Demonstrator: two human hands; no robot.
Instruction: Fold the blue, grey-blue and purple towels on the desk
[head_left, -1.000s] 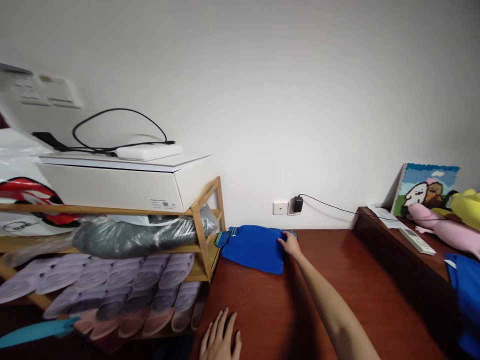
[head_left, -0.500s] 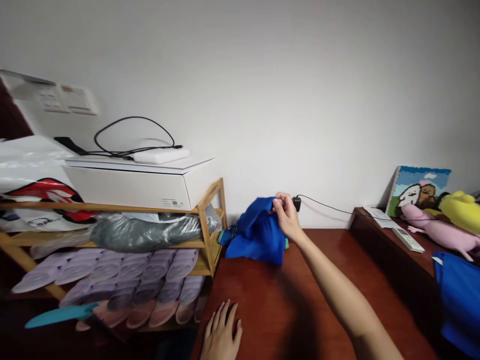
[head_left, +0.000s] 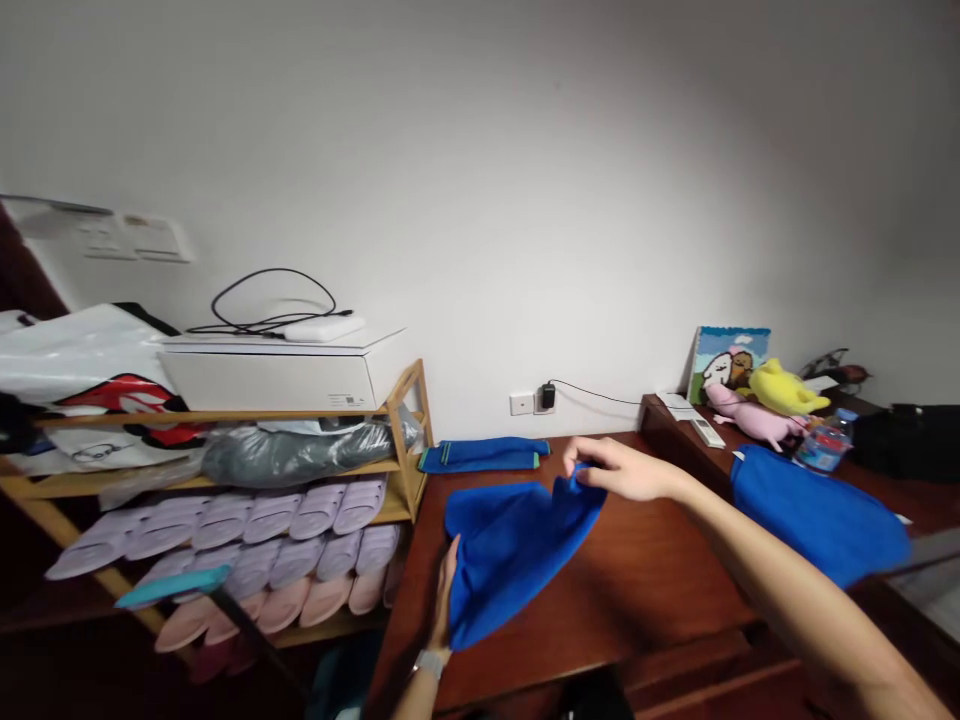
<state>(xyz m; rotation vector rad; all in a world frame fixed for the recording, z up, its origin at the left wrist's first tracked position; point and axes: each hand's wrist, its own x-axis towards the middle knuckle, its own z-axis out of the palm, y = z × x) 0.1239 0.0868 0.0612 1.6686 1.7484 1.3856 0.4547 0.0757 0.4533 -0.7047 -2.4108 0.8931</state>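
A blue cloth (head_left: 506, 550) hangs slanted over the reddish-brown tabletop (head_left: 652, 570). My right hand (head_left: 619, 468) pinches its upper right corner, raised above the table. At the cloth's left edge is my left hand (head_left: 445, 595), with a band on the wrist; its fingers are partly hidden by the cloth, so its grip does not show. Behind, along the wall, a folded blue cloth (head_left: 484, 455) with green edging lies flat. Another blue cloth (head_left: 817, 515) is draped over the raised surface at the right.
On the left stands a wooden rack (head_left: 409, 480) with slippers and a white box (head_left: 270, 375). To the right are a pink plush toy (head_left: 757, 418), a yellow plush toy (head_left: 787, 388), a remote (head_left: 707, 432) and a plastic bottle (head_left: 826, 440). A plugged-in charger (head_left: 548, 396) sits on the wall.
The held cloth has come toward me, off the folded one, and spread out. My left hand has moved from the tabletop to the cloth's left edge. The view has shifted right.
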